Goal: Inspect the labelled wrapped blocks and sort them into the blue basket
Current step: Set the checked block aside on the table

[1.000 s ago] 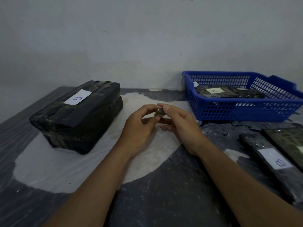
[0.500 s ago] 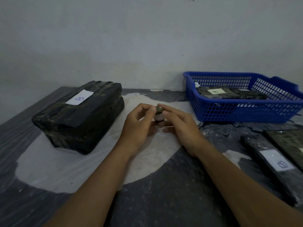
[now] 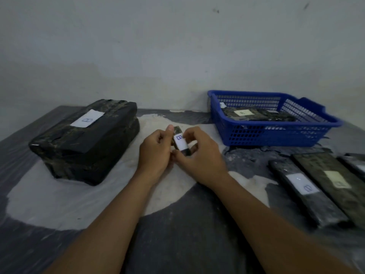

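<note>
big block (image 3: pixel 85 143): black wrap, white label
small block (image 3: pixel 180 142): dark, white label with blue mark
basket (image 3: pixel 276 133): blue mesh
table (image 3: pixel 187 244): dark grey, pale patch
wall (image 3: pixel 177 46): grey-white

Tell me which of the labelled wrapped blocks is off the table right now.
The small block, pinched between the left hand and right hand. The big block and the flat ones at right lie on the table.

Fingers hide the small block's (image 3: pixel 180 142) lower end; the right edge cuts off the far-right block (image 3: pixel 356 164); basket (image 3: pixel 276 135) labels are unreadable.
</note>
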The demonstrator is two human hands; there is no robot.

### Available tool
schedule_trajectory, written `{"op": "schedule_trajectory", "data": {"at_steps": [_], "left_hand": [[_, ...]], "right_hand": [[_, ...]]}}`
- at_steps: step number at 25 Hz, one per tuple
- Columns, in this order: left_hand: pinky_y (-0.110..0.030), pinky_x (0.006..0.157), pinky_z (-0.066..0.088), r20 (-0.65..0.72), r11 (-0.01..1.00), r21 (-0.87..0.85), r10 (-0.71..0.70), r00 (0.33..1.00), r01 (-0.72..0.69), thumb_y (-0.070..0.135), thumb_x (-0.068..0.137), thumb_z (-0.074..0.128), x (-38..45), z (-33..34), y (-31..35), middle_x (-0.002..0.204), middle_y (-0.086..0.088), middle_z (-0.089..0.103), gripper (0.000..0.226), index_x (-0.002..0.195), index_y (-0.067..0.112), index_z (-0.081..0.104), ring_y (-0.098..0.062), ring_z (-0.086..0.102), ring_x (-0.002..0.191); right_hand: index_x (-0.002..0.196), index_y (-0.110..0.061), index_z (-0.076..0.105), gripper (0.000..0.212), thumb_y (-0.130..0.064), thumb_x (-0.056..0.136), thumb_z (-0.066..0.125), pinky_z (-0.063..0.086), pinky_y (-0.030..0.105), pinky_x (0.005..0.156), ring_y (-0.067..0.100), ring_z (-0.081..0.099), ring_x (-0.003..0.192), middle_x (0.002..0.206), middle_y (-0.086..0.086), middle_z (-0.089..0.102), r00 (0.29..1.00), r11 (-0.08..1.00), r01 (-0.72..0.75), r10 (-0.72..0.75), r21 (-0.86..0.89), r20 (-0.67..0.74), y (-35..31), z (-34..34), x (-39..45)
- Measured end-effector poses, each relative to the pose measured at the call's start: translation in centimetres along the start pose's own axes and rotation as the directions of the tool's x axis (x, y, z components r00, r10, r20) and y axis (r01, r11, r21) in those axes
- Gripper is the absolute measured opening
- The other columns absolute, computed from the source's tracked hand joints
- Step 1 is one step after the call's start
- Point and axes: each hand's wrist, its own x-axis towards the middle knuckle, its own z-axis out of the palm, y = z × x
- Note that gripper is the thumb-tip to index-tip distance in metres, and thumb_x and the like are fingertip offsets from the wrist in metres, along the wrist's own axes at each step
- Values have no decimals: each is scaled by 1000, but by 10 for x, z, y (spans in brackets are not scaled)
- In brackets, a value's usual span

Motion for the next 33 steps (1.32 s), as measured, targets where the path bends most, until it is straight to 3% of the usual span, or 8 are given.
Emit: {"op": "schedule_trajectory", "data": {"at_steps": [3, 6, 11, 15, 21, 24, 28, 33], "left_hand": [[-32, 82, 53, 67, 999, 32, 5, 998, -7, 45, 109, 37, -8, 2, 4, 94, 9, 72, 35, 98, 32, 68, -8, 67, 89], [-31, 91, 49, 250, 943, 261, 140, 958, -206, 39, 107, 45, -12, 2, -3, 110, 12, 71, 22, 115, 35, 65, -8, 65, 101], [-29, 88, 45, 373, 825, 458, 160, 914, -331, 34, 104, 51, -16, 3, -4, 117, 11, 69, 20, 115, 34, 69, -8, 58, 98], [-33, 87, 49, 401, 729, 549, 200, 894, -409, 28, 102, 49, -27, 5, 1, 121, 9, 68, 21, 104, 38, 67, -12, 57, 100], [-39, 107, 43, 504, 680, 587, 119, 856, -440, 31, 105, 42, -59, -6, 9, 144, 3, 56, 34, 133, 27, 60, -20, 51, 128], [-35, 113, 35, 545, 660, 579, 123, 830, -478, 33, 107, 40, -83, -19, 11, 150, 3, 53, 38, 140, 25, 56, -19, 46, 137], [-33, 110, 39, 464, 717, 550, 163, 870, -428, 32, 105, 44, -105, -31, 13, 143, 0, 58, 36, 137, 24, 57, -17, 51, 131], [-33, 111, 38, 338, 679, 608, 247, 908, -411, 28, 97, 54, -113, -45, 18, 142, -2, 53, 40, 136, 20, 53, -20, 43, 134]], "right_hand": [[115, -27, 56, 36, -33, 86, 76, 55, 33, 82, 9, 59, 94, 110, -7, 62, 998, 992, -32, 25, -121, -54, -2, -8, -5], [117, -26, 56, 35, -40, 90, 71, 53, 38, 82, 19, 60, 98, 114, -1, 65, 987, 947, -159, 148, -279, -58, -1, -45, -27], [120, -25, 57, 36, -48, 92, 59, 39, 43, 91, 30, 52, 109, 116, 2, 66, 961, 660, -271, 148, -701, -232, 14, -124, -100], [117, -22, 62, 38, -48, 89, 58, 39, 45, 90, 31, 54, 104, 110, 3, 69, 948, 596, -313, 144, -739, -285, 25, -131, -129], [103, -22, 60, 40, -58, 89, 52, 37, 44, 85, 30, 49, 103, 108, 4, 60, 948, 567, -319, 172, -760, -269, 30, -133, -131], [102, -22, 61, 42, -61, 88, 52, 38, 43, 83, 30, 51, 100, 106, 4, 58, 957, 569, -285, 128, -771, -259, 22, -133, -130], [109, -23, 64, 34, -51, 91, 55, 42, 43, 91, 27, 54, 105, 110, 2, 59, 996, 646, -36, -40, -763, -81, -5, -109, -112], [141, -26, 53, 57, -62, 96, 50, 38, 41, 113, 23, 51, 133, 143, -1, 54, 982, 859, 21, 79, -512, 173, -24, -36, -79]]}}
